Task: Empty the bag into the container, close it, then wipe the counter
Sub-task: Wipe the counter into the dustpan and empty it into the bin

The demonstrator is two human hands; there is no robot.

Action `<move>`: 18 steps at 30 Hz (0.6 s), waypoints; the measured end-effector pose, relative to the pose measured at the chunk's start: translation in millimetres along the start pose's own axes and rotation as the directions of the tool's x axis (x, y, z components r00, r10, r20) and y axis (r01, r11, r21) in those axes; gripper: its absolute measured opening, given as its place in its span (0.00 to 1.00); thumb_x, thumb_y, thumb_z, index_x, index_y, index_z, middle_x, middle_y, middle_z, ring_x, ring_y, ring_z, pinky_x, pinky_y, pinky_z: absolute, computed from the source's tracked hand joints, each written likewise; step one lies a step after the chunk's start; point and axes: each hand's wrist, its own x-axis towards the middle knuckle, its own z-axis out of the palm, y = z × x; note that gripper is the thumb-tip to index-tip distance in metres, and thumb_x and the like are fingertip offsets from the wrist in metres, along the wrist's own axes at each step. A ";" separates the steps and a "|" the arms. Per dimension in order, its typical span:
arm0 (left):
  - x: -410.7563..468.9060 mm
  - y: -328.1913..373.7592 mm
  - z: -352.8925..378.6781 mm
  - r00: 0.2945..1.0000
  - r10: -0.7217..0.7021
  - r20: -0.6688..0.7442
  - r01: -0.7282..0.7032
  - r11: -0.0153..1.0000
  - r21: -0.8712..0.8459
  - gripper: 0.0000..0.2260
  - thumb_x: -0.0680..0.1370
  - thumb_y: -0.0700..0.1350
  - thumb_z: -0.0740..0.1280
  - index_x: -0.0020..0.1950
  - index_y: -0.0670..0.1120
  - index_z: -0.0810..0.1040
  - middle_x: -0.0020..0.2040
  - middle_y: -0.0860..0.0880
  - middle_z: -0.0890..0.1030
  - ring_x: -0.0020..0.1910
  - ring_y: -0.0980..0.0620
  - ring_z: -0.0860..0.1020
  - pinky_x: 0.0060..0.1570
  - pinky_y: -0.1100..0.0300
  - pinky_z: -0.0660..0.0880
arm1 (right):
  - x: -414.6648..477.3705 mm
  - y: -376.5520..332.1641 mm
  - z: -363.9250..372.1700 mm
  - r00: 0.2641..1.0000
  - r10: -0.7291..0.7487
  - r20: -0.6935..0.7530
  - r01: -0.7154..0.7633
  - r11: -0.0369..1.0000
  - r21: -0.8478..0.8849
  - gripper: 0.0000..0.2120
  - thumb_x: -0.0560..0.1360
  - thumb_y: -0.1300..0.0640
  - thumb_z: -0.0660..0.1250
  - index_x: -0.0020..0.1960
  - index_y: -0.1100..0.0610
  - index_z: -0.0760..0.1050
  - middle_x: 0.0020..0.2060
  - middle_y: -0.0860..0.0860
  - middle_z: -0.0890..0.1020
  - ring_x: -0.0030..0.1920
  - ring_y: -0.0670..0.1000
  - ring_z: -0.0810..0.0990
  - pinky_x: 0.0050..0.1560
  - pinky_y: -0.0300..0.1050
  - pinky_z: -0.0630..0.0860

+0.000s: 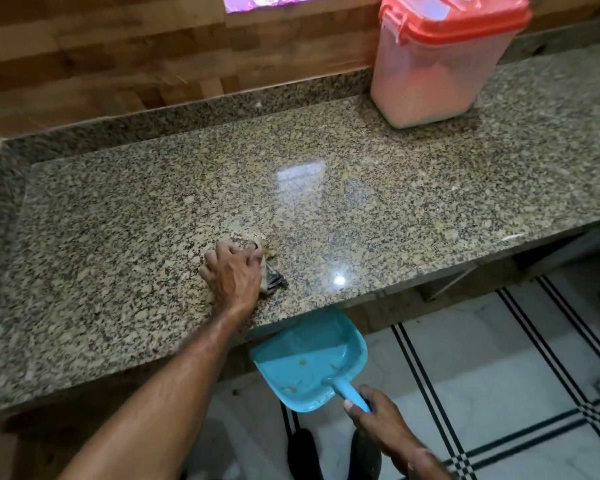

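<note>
My left hand presses a small crumpled cloth flat on the speckled granite counter, near its front edge. My right hand grips the handle of a light blue dustpan, held just below the counter's front edge, under the cloth. A few crumbs lie in the pan. At the back right of the counter stands the translucent container, with white contents; its red lid is on. No bag is in view.
A raised granite lip and a wood-patterned wall run along the back of the counter. Below the counter lies a white tiled floor with black stripe lines. My dark shoes show at the bottom edge.
</note>
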 end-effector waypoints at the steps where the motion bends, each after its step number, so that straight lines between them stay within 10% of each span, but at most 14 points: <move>1: -1.8 -2.0 2.0 1.000 0.012 0.007 -0.012 1.000 -0.002 0.13 0.81 0.58 0.66 0.62 0.55 0.80 0.58 0.48 0.67 0.56 0.48 0.66 0.54 0.52 0.70 | 0.3 1.2 -0.1 1.000 0.006 -0.002 -0.006 1.000 0.002 0.06 0.79 0.51 0.68 0.51 0.53 0.78 0.41 0.50 0.81 0.40 0.47 0.78 0.39 0.40 0.75; 5: -17.3 4.5 10.4 0.998 -0.038 0.048 0.045 0.989 -0.138 0.16 0.81 0.52 0.67 0.69 0.58 0.76 0.56 0.50 0.67 0.52 0.49 0.70 0.51 0.49 0.79 | 3.6 5.2 3.1 1.000 0.014 -0.007 -0.014 1.000 0.005 0.11 0.77 0.48 0.68 0.53 0.55 0.78 0.43 0.52 0.81 0.40 0.47 0.78 0.40 0.43 0.77; 13: -16.8 -6.5 22.4 0.991 -0.135 -0.003 0.129 0.955 -0.268 0.26 0.67 0.77 0.62 0.44 0.55 0.78 0.53 0.53 0.74 0.51 0.48 0.77 0.47 0.41 0.81 | 8.7 0.4 11.6 1.000 -0.018 0.026 0.017 0.999 0.039 0.09 0.79 0.50 0.68 0.57 0.52 0.77 0.50 0.56 0.82 0.45 0.49 0.79 0.48 0.45 0.80; 18: -26.0 -13.7 13.7 0.998 -0.023 -0.059 0.013 0.984 -0.176 0.12 0.72 0.53 0.77 0.51 0.57 0.77 0.58 0.52 0.74 0.54 0.51 0.74 0.50 0.49 0.80 | 7.6 -6.7 14.3 0.999 -0.018 0.044 0.015 0.998 0.053 0.09 0.80 0.51 0.67 0.58 0.52 0.77 0.50 0.56 0.82 0.44 0.48 0.79 0.47 0.44 0.79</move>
